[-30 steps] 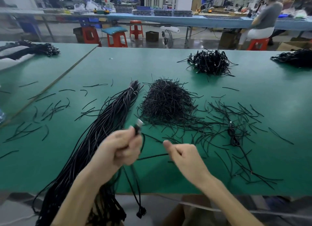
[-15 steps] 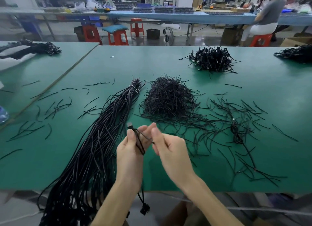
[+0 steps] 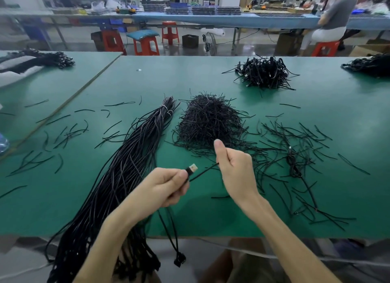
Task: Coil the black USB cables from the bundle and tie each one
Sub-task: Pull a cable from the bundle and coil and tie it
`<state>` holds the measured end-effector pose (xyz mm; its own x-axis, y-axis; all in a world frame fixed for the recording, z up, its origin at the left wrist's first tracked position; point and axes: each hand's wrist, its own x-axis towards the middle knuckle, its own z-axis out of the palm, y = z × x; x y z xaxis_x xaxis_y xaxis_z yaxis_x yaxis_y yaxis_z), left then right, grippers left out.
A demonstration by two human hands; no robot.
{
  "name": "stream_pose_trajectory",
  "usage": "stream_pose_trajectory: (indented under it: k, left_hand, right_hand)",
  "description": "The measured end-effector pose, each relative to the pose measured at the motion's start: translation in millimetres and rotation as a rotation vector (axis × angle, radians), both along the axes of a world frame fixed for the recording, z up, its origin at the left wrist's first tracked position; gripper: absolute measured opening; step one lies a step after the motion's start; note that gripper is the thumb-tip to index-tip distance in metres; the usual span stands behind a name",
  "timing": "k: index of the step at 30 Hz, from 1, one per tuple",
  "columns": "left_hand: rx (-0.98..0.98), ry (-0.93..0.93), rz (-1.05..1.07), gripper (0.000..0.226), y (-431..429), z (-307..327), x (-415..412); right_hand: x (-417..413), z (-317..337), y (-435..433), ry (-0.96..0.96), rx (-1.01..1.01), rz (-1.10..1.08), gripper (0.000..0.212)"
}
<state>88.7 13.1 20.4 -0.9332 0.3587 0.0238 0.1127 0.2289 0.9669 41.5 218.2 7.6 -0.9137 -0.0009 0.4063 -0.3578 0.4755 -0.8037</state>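
Observation:
A long bundle of black USB cables (image 3: 126,168) lies on the green table (image 3: 190,78), bound near its far end and hanging over the front edge. My left hand (image 3: 162,189) grips one black USB cable (image 3: 203,173) just behind its metal plug (image 3: 193,168). My right hand (image 3: 234,170) pinches the same cable a little further along, thumb raised. The rest of this cable hangs below the table edge, its other connector (image 3: 179,260) dangling. A heap of black twist ties (image 3: 209,120) sits beyond my hands. Coiled, tied cables (image 3: 263,71) are piled at the back.
Loose ties are scattered left (image 3: 63,135) and right (image 3: 299,156) on the table. More cable piles lie at the far right (image 3: 371,65) and on the left table (image 3: 46,58). Red stools (image 3: 145,45) and a seated person (image 3: 333,18) are behind.
My hands were close together over the cable; they have moved apart, the right hand sliding right along the cable and the left now pointing the plug up and right.

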Motion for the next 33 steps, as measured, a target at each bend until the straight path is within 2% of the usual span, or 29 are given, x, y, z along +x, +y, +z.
stream_pose_trajectory:
  k: [2, 5, 6, 8, 10, 13, 16, 21, 23, 26, 27, 29, 31, 33]
  left_hand:
    - [-0.042, 0.101, 0.161, 0.046, 16, -8, -2]
    - [0.238, 0.095, 0.395, 0.04, 36, -21, -3]
    - [0.306, 0.072, 0.456, 0.04, 42, -25, -2]
    - [0.432, 0.007, 0.527, 0.039, 51, -30, 1]
    - [0.617, -0.078, 0.51, 0.04, 56, -31, 2]
    - [0.903, -0.296, 0.453, 0.046, 54, -19, -1]
    - [1.077, -0.415, 0.429, 0.036, 47, -11, -5]
    - [1.128, -0.41, 0.473, 0.042, 44, -10, -9]
    - [1.147, -0.4, 0.468, 0.041, 43, -13, -12]
    - [1.094, -0.358, 0.446, 0.038, 42, -21, -16]
    - [1.046, -0.334, 0.431, 0.038, 42, -24, -15]
    - [0.953, -0.289, 0.362, 0.039, 42, -32, -11]
    - [0.874, -0.256, 0.267, 0.041, 40, -39, -7]
    - [0.802, -0.238, 0.182, 0.042, 36, -40, -6]
  right_hand:
    - [5, 9, -15, -0.016, -0.097, 0.034, 0.062]
    - [20, 12, -34, -0.079, -0.225, 0.102, 0.061]
    - [25, 11, -38, -0.068, -0.191, 0.133, 0.06]
    - [35, 5, -42, 0.094, 0.045, 0.112, 0.054]
    - [41, -5, -47, 0.237, 0.255, 0.056, 0.05]
    - [46, -24, -48, 0.146, 0.259, 0.081, 0.053]
    - [46, -35, -42, 0.006, 0.251, 0.167, 0.054]
    - [48, -30, -42, 0.003, 0.467, 0.205, 0.061]
    - [50, -26, -43, -0.051, 0.494, 0.221, 0.052]
    - [54, -21, -44, -0.166, 0.427, 0.234, 0.033]
    - [54, -18, -44, -0.198, 0.412, 0.23, 0.033]
    - [52, -15, -40, -0.226, 0.417, 0.229, 0.059]
    - [49, -12, -37, -0.308, 0.301, 0.271, 0.067]
    - [49, -13, -36, -0.396, 0.006, 0.383, 0.05]
